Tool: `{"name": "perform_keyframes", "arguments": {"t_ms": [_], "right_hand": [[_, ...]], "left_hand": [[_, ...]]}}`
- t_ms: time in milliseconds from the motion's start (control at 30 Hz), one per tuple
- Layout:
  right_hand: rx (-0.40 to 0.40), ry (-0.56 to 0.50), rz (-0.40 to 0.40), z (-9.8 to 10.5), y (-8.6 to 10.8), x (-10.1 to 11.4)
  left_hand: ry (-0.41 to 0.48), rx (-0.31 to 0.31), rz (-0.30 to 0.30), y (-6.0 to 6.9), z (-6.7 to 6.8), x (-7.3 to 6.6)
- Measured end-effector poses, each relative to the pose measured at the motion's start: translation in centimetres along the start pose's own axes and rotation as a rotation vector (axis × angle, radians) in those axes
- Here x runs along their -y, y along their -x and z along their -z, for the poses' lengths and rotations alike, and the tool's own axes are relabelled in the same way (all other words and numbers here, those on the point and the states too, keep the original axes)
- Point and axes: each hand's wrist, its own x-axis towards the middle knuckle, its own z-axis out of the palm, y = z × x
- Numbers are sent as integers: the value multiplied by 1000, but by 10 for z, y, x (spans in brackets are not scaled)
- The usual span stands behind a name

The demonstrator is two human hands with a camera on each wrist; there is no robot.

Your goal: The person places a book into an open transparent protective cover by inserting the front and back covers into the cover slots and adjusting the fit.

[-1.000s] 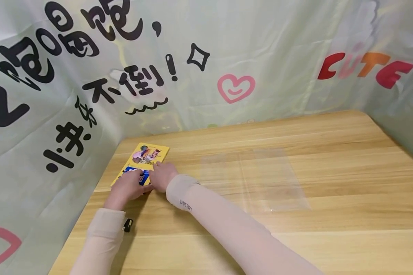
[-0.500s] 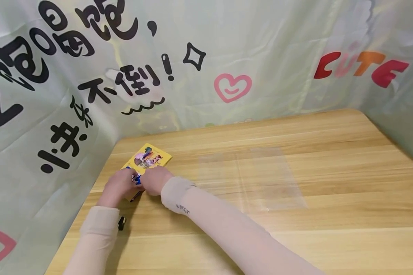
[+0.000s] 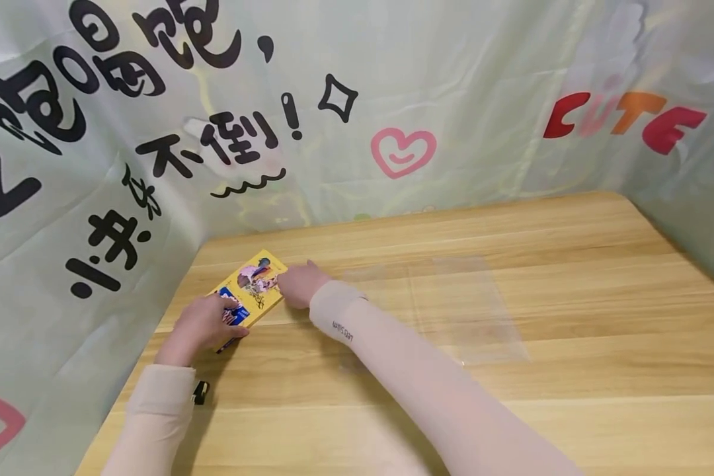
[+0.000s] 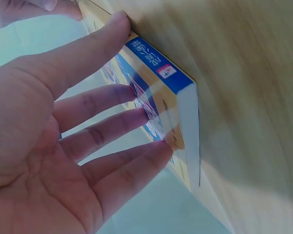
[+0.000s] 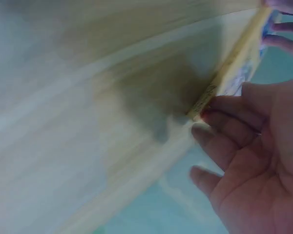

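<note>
A yellow paperback book [image 3: 260, 301] with a blue patch and a colourful picture lies slantwise at the back left of the wooden table. My left hand [image 3: 199, 327] holds its near end. In the left wrist view, the thumb [image 4: 105, 41] lies at the blue spine [image 4: 154, 58] and the other fingertips touch the cover. At the far right edge of the book is my right hand [image 3: 303, 283], fingers loosely bent. A fingertip of that hand [image 5: 254, 141] meets the book's corner [image 5: 205, 100] in the right wrist view.
A transparent plastic sheet [image 3: 482, 317] lies flat on the table [image 3: 601, 377], right of the book. Beside the left sleeve sits a small black object [image 3: 200, 393], its kind unclear. A printed cloth [image 3: 482, 132] hangs behind and along the sides.
The book has turned clockwise, its far end swinging right. My right hand first drew close to the left hand, then slid away to the book's far right edge.
</note>
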Motion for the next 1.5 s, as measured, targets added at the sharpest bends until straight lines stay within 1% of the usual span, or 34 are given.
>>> {"name": "perform_keyframes", "arguments": {"t_ms": [100,200,300,467,567,633,767,867,1000,1033,1167,1233,1267,1400,1500], "right_hand": [[-18,26,20,-2,1,0],[-59,69,48,0,2,8],[-80,107,54,2,4,17],[-84,191,59,3,9,31],[-82,207,66,5,14,38],[-81,209,74,6,18,42],[-82,263,116,7,26,52],[-88,288,154,6,31,60],[-87,299,183,4,34,67],[-89,305,188,1,31,69],[-79,281,201,1,33,74],[-69,258,216,1,35,76],[-66,248,223,3,39,78],[-67,217,255,1,41,81],[-66,188,269,0,43,85]], "left_hand": [[1,9,-8,1,0,0],[1,17,-7,3,-1,2],[-2,29,-8,6,0,5],[24,49,-27,7,3,10],[38,58,-36,6,6,13],[46,67,-29,5,8,14],[51,90,-6,3,9,13],[38,92,-24,1,9,13],[37,60,-77,-3,7,14],[43,52,-91,-4,6,15],[58,37,-142,-5,3,18],[63,38,-152,-4,3,20],[68,41,-149,-4,2,20],[81,43,-144,-4,1,21],[102,31,-174,-2,-1,23]]}}
